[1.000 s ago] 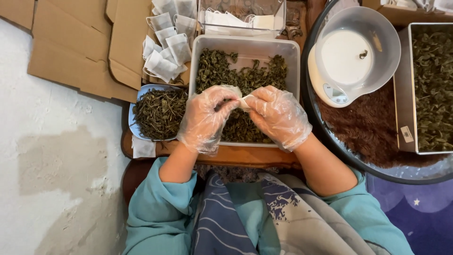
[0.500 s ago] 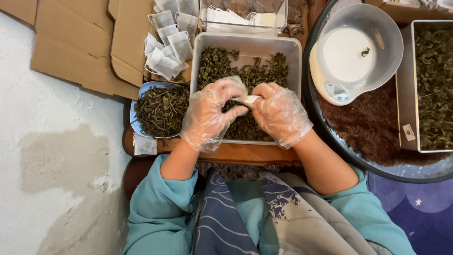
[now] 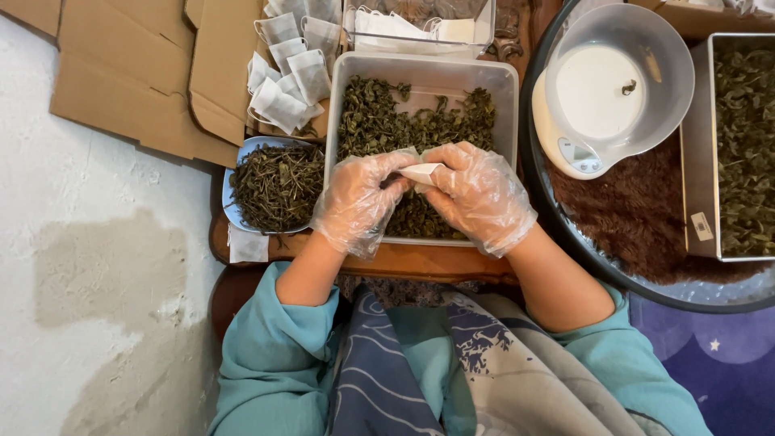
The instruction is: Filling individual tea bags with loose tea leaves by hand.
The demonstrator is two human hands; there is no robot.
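Note:
Both my hands wear clear plastic gloves and meet over a grey rectangular tub [image 3: 502,90] of dark green dried leaves [image 3: 379,121]. My left hand [image 3: 359,202] and my right hand [image 3: 478,196] pinch a small white paper tea bag [image 3: 421,172] between their fingertips. The bag sits just above the leaves, near the tub's middle. A blue dish [image 3: 228,211] heaped with thinner brownish dried leaves stands directly left of my left hand.
Several filled white tea bags [image 3: 282,89] lie on cardboard [image 3: 137,81] behind the dish. A clear box of empty bags [image 3: 412,32] stands behind the tub. A white kitchen scale with a clear bowl [image 3: 609,89] and a metal tray of leaves [image 3: 739,145] are at right.
My left hand's fingers have shifted lower and closed in on the tea bag, while my right hand keeps its pinch. The bag stays over the tub's middle.

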